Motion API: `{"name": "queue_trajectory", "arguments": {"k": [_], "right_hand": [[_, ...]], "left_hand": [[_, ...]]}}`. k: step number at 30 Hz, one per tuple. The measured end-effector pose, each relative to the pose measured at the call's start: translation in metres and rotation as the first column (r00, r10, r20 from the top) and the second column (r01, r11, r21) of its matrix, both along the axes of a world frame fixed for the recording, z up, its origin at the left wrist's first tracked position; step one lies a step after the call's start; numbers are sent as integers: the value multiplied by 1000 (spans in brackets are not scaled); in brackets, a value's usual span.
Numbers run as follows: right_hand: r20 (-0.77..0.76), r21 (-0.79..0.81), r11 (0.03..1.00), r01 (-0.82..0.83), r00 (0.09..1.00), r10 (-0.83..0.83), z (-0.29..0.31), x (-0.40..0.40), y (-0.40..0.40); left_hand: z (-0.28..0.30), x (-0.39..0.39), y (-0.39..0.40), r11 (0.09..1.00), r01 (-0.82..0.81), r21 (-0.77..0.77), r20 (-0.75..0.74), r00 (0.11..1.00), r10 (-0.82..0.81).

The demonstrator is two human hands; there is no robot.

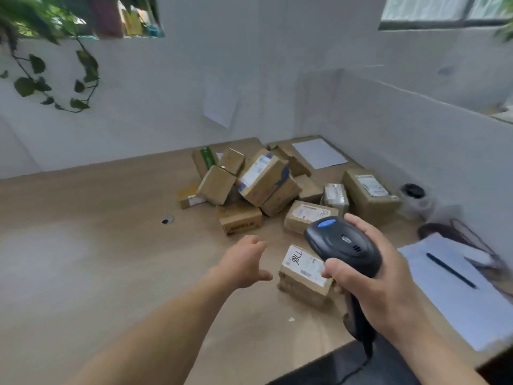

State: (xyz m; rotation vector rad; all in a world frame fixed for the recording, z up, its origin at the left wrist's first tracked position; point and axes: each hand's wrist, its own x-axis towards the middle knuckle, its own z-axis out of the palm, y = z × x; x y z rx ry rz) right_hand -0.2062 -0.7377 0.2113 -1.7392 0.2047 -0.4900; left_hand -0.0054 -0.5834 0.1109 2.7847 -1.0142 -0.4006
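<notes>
Evidently mid-scan, the right hand (pixel 380 282) gripped the scanner (pixel 344 243) just above the parcel (pixel 304 270), while the left hand (pixel 244 262), fingers spread and empty, hovered just beside it, next needing to grasp it.

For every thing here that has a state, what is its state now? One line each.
Scanner: gripped by the right hand, head above the nearest parcel.
Left hand: open, fingers spread, holding nothing.
Nearest parcel: closed, flat on the table, label up.
Parcel pile: heaped, several tilted.
Pen: lying on the paper sheets.
</notes>
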Motion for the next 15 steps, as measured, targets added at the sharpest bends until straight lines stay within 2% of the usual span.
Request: {"name": "queue_trajectory", "arguments": {"k": [6,11,15], "right_hand": [[-56,15,976,219,974,-218,-24,-3,-26],[-82,10,948,317,945,-316,-26,-8,-35],[-120,5,929,370,922,-367,-31,-8,-41]], "left_hand": [[-56,22,-86,950,301,84,-81,952,-295],[-95,27,-129,881,412,230,-168,909,-381],[-104,33,-138,849,464,252,-150,886,-439]]}}
